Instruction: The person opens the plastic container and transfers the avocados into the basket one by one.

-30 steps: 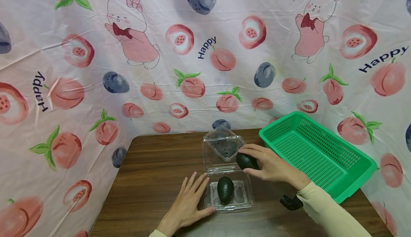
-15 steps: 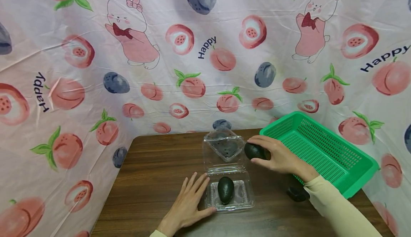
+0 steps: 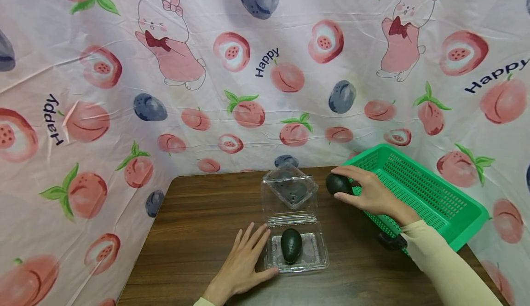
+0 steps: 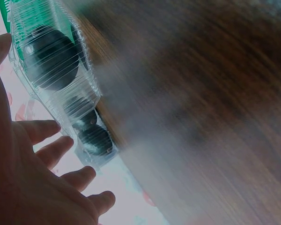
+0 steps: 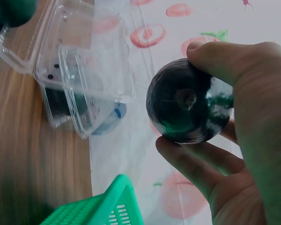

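My right hand [image 3: 374, 194] grips a dark green avocado [image 3: 337, 184] between thumb and fingers, above the back of the table. In the right wrist view that avocado [image 5: 178, 105] shows its stem end. A second avocado [image 3: 291, 246] lies in the base of an opened clear plastic clamshell box [image 3: 320, 256], its lid [image 3: 271, 208] folded back. My left hand [image 3: 241, 264] is at the left side of the box, fingers spread, with fingertips and thumb right at its edge. The left wrist view shows the avocado [image 4: 50, 58] through the box wall.
A green mesh basket [image 3: 414, 200] stands on the right of the wooden table [image 3: 194, 214], partly behind my right arm. Behind the lid sits another clear container [image 3: 290, 191] with dark contents. A fruit-print cloth [image 3: 248, 112] hangs behind the table.
My right hand has moved right and backward with the avocado, away from the clamshell box toward the basket. The left hand and the avocado in the box have stayed put.
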Available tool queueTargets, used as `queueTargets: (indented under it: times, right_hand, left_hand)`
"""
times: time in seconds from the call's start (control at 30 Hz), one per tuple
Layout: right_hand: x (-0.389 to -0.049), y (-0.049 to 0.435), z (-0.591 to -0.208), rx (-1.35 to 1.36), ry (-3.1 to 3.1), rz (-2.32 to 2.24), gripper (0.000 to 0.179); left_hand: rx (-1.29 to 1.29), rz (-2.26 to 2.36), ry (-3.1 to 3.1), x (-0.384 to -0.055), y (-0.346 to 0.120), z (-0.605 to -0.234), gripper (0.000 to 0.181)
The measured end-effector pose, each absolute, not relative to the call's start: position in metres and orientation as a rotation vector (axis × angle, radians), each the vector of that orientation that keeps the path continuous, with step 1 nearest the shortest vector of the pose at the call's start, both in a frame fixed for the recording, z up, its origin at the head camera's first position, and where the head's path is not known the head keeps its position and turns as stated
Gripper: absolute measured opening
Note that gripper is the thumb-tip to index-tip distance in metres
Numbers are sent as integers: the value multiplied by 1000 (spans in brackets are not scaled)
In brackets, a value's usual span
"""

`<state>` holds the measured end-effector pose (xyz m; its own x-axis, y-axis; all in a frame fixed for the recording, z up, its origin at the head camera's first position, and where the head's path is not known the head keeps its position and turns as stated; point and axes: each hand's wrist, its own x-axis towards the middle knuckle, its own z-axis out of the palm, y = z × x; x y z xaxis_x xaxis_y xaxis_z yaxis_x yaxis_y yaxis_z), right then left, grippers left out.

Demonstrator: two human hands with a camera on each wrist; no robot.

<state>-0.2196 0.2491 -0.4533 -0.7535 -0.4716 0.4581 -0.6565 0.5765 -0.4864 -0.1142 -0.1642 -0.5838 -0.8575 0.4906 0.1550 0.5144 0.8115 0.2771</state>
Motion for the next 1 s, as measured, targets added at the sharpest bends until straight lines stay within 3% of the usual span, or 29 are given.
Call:
queueTargets:
  times: [1.0]
  right_hand:
    - [-239, 292, -446, 711, -2592, 1041, 63]
  left_hand:
    - [-834, -484, -2913, -115, -165, -584, 104]
